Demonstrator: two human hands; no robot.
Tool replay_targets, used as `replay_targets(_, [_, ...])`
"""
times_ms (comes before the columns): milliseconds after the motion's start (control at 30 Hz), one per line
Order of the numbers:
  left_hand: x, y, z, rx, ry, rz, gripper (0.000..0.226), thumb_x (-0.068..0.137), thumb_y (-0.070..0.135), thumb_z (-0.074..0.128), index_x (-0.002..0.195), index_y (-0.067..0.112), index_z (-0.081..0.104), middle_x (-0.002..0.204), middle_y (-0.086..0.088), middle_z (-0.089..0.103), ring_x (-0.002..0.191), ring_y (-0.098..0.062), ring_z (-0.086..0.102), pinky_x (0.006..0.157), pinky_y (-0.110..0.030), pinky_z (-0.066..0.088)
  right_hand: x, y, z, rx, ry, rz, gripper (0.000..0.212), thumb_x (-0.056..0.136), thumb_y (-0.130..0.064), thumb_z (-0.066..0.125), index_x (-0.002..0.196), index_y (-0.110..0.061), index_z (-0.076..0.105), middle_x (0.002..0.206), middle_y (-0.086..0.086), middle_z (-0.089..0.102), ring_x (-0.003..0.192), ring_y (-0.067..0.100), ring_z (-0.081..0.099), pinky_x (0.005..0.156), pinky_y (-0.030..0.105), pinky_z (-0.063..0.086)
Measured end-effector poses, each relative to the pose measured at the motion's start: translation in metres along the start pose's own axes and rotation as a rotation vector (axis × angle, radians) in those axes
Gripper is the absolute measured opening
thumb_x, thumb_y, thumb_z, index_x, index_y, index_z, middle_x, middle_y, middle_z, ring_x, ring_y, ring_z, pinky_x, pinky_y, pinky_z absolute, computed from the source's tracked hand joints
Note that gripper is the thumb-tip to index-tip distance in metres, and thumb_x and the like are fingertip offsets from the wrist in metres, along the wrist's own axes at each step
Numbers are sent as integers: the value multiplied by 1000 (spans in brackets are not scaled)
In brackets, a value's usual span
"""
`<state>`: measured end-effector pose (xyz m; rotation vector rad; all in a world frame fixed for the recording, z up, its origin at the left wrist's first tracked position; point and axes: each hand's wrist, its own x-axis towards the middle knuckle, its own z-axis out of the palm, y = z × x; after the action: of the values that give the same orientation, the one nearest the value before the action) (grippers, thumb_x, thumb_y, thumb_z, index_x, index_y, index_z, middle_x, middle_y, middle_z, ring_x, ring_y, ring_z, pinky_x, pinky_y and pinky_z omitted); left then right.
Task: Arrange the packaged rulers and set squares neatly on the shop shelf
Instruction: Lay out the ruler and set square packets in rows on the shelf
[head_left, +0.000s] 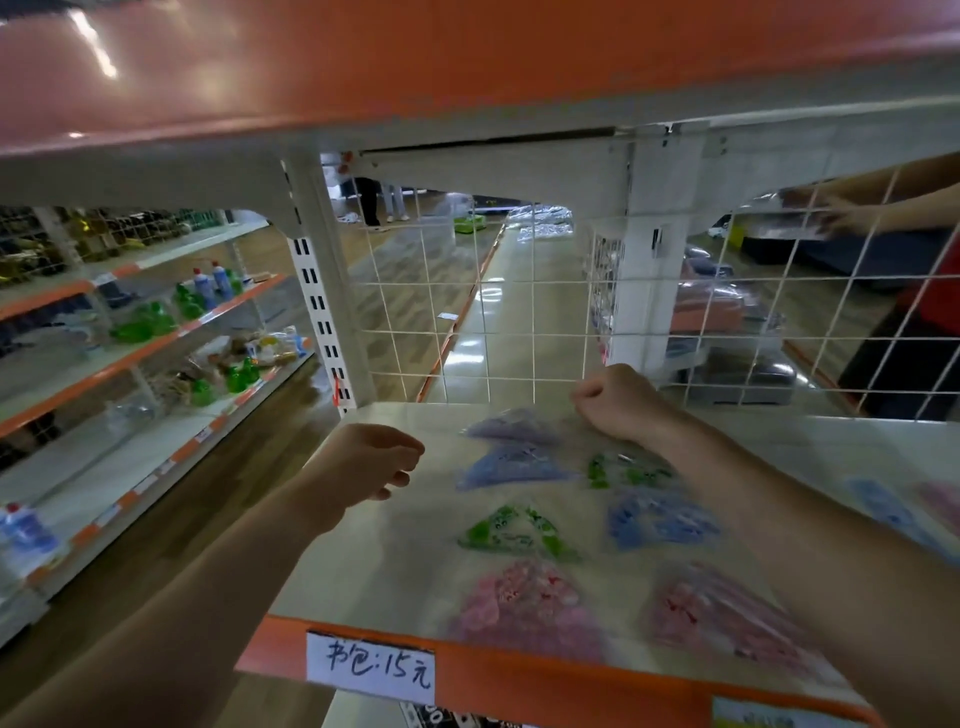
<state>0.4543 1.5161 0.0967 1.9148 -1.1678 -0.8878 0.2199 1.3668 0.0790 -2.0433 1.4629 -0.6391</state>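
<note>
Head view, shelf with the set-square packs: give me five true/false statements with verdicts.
1. The pink packs lie nearest the front edge of the shelf. True.
2. The left hand rests on a green pack. False: it is by the shelf's left edge, clear of every pack.
3. A wire grid stands along the back of the shelf. True.
4. The right hand is at the front edge beside the price label. False: it is at the back, close to the wire grid.
5. The price label sits on the orange strip along the shelf's front. True.
</note>
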Motion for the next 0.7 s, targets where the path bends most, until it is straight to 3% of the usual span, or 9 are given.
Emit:
replay_targets(67, [-1,2,5,12,-26,20,12,89,10,60,91,16,70,87,-7,68,79,-19,63,82,-36,52,-16,-1,-12,-5,-41,-51,21,88,-11,55,74,-7,70,81,7,69,80,22,64,67,22,45])
replay_targets(133, [-5,3,14,51,-73,39,11,90,11,60,93,16,69,86,-6,67,80,-18,63,81,-34,52,-39,-4,-24,-7,-91,-75,28,88,-8,58,64,-21,63,67,-9,60,66,6,56,56,16,36])
replay_targets(333, [-32,10,42,322,-267,162,11,88,20,62,92,20,72,87,-3,71,80,-16,63,72,-28,50,-110,-12,-35,-42,-283,-141,13,86,-14,64,88,-24,71,75,-12,69,69,0,62,62,15,47])
replay_targets(467, [-53,14,49,492,-356,239,19,88,29,58,87,17,72,86,-4,67,80,-13,59,71,-23,44,-151,-21,-12,-262,-360,-210,21,93,-30,54,96,-18,71,90,-4,72,80,12,67,77,33,54])
replay_targets(533, [-63,14,53,600,-343,286,26,89,36,58,101,18,72,97,3,68,87,-9,61,74,-18,45,-167,-25,-2,-420,-300,-232,31,95,-40,47,91,-17,67,86,0,69,75,16,65,68,34,54])
replay_targets(600, [-70,14,57,695,-345,316,38,89,47,55,112,19,67,107,4,67,90,-9,61,78,-22,47,-177,-31,4,-510,-228,-269,38,96,-44,42,85,-13,62,76,5,63,68,20,60,57,31,47])
replay_targets(700, [-76,12,60,828,-352,328,46,88,55,50,116,21,61,111,2,64,96,-14,61,85,-29,48,-191,-47,13,-437,-220,-311,31,94,-47,43,92,-21,61,75,-1,55,74,23,59,54,29,34])
